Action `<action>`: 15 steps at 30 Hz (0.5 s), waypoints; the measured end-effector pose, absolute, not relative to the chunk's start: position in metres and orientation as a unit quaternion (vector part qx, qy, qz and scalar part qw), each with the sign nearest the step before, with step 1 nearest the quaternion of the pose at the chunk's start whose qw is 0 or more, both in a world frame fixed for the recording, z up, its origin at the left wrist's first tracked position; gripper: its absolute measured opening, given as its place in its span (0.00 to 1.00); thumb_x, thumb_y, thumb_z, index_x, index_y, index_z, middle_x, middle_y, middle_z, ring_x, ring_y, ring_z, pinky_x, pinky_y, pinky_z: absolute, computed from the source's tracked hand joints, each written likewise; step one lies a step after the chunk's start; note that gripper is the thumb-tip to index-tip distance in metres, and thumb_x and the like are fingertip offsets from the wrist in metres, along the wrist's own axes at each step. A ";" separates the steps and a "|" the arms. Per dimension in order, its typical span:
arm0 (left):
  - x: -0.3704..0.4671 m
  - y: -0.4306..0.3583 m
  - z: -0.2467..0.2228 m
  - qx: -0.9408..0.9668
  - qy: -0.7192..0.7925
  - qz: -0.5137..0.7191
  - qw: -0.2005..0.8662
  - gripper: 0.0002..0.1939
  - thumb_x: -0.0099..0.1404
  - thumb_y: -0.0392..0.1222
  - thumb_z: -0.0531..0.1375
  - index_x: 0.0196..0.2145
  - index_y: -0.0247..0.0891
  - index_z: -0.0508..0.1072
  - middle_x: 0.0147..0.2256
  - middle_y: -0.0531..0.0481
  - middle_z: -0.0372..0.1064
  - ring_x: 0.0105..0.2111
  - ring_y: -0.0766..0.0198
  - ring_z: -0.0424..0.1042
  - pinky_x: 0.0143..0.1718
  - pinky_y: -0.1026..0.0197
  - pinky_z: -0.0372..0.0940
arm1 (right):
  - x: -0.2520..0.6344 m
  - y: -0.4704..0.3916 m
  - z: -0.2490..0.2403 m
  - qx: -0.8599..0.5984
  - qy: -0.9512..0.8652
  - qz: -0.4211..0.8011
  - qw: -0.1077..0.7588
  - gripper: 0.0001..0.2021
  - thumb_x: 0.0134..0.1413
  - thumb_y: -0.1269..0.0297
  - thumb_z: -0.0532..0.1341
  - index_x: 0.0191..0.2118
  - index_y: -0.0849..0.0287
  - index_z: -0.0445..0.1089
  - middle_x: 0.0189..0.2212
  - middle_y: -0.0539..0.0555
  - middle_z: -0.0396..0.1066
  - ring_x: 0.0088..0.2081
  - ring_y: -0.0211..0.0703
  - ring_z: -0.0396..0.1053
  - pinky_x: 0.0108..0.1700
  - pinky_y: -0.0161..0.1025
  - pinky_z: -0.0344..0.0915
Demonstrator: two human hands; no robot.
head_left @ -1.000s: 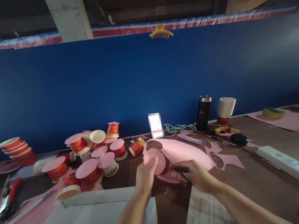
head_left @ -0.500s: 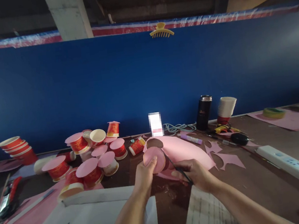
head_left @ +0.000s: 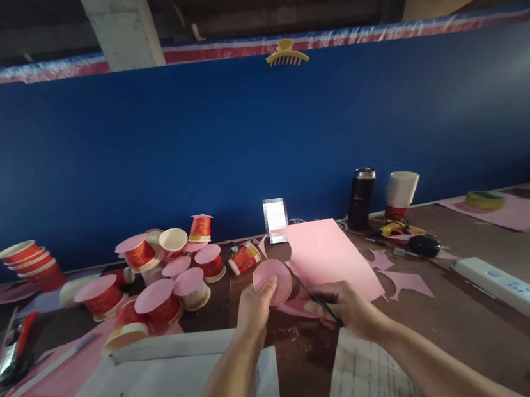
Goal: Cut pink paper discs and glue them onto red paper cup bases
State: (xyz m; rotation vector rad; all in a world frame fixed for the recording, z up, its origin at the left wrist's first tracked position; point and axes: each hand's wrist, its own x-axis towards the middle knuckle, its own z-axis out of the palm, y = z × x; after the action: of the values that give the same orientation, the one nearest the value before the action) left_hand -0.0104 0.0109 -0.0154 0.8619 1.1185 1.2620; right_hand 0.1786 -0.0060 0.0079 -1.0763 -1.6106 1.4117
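Note:
My left hand (head_left: 257, 305) pinches a round pink paper disc (head_left: 275, 277) near the middle of the table. Closed round the handles of dark scissors (head_left: 325, 308) is my right hand (head_left: 348, 307); the blades point up and left, against the pink paper beside the disc. Behind my hands a large pink sheet (head_left: 329, 252) stretches back, with a rounded cut-out at its left. Left of my hands stand several red paper cups (head_left: 159, 308), many upside down with pink discs on top. A patterned red cup (head_left: 245, 259) lies tipped just beyond my left hand.
Pink scraps (head_left: 408, 284), a purple glue stick-free stretch of sheet, a black flask (head_left: 362, 199), a white cup stack (head_left: 402, 189) and a power strip (head_left: 523, 295) are at the right. A white box lid (head_left: 172, 390) and utility knife (head_left: 16, 351) lie left.
The large pink sheet has unbent and now extends farther back, covering the purple stick and most of the pale cable. Both hands have barely moved.

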 end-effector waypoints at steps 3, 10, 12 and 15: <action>-0.012 0.012 -0.016 0.379 0.473 0.541 0.583 0.24 0.53 0.54 0.66 0.40 0.31 0.76 0.26 0.45 0.74 0.22 0.59 0.73 0.24 0.60 0.66 | 0.177 -0.007 0.009 -0.419 -0.616 0.557 0.367 0.19 0.40 0.51 0.70 0.21 0.62 0.66 0.14 0.44 0.55 0.18 0.30 0.54 0.20 0.31 0.50; -0.015 0.015 -0.014 0.414 0.483 0.558 0.533 0.27 0.51 0.55 0.66 0.39 0.28 0.76 0.24 0.44 0.74 0.26 0.56 0.74 0.26 0.60 0.65 | 0.177 -0.008 0.012 -0.429 -0.610 0.559 0.363 0.19 0.40 0.50 0.70 0.26 0.64 0.70 0.15 0.45 0.58 0.18 0.31 0.55 0.20 0.31 0.51; -0.017 0.016 -0.013 0.426 0.490 0.561 0.513 0.26 0.51 0.55 0.66 0.39 0.28 0.76 0.25 0.43 0.74 0.28 0.55 0.74 0.28 0.60 0.66 | 0.178 -0.008 0.011 -0.428 -0.619 0.553 0.357 0.19 0.41 0.50 0.69 0.28 0.65 0.71 0.15 0.45 0.58 0.19 0.31 0.56 0.21 0.31 0.51; -0.019 0.014 -0.010 0.449 0.503 0.552 0.490 0.25 0.50 0.53 0.67 0.37 0.28 0.77 0.27 0.43 0.75 0.30 0.54 0.74 0.31 0.60 0.66 | 0.181 -0.006 0.007 -0.426 -0.638 0.538 0.349 0.20 0.45 0.50 0.67 0.33 0.66 0.73 0.16 0.46 0.60 0.19 0.31 0.57 0.21 0.32 0.52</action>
State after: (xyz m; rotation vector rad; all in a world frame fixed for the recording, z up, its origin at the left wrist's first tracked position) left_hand -0.0192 0.0143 -0.0096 1.0905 1.2213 1.3411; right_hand 0.1812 -0.0059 0.0068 -1.1045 -1.6547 1.3931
